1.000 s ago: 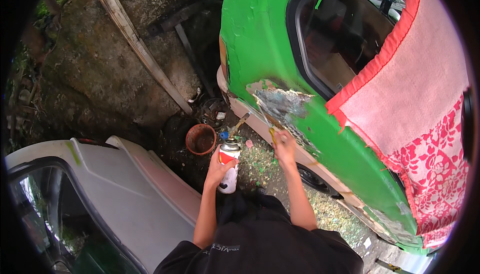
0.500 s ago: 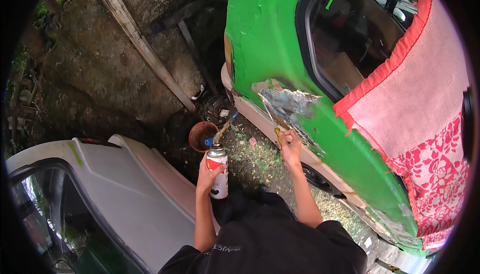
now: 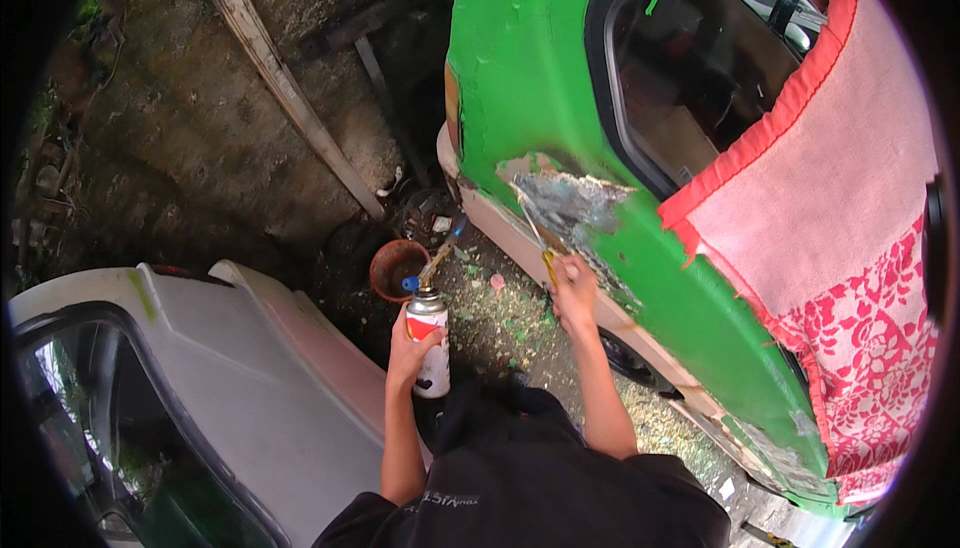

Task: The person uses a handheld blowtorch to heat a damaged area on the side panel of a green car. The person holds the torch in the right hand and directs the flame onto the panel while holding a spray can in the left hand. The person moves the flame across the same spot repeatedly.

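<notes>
My left hand (image 3: 411, 350) is wrapped round a white and red gas canister (image 3: 431, 363), held upright. On its top sits a torch head (image 3: 432, 270) with a blue knob; its nozzle points up and right, with blue at the tip that looks like a flame. My right hand (image 3: 574, 296) grips a screwdriver-like tool (image 3: 549, 264) with a yellow handle. The tool's thin metal shaft reaches up to the lower left edge of a bare grey patch (image 3: 570, 200) on the green car (image 3: 530, 68). Paint around that patch is peeled and scorched.
A grey car (image 3: 240, 348) stands close on my left. A pink and red towel (image 3: 790, 218) drapes over the green car. Near the wall stands a reddish-brown bucket (image 3: 390, 270); a long wooden plank (image 3: 285, 78) leans there. Paint flakes (image 3: 510, 333) litter the ground.
The view has shifted slightly, so the scene sits a little further left. Both hands keep their holds, and the tool's shaft stays at the patch's edge.
</notes>
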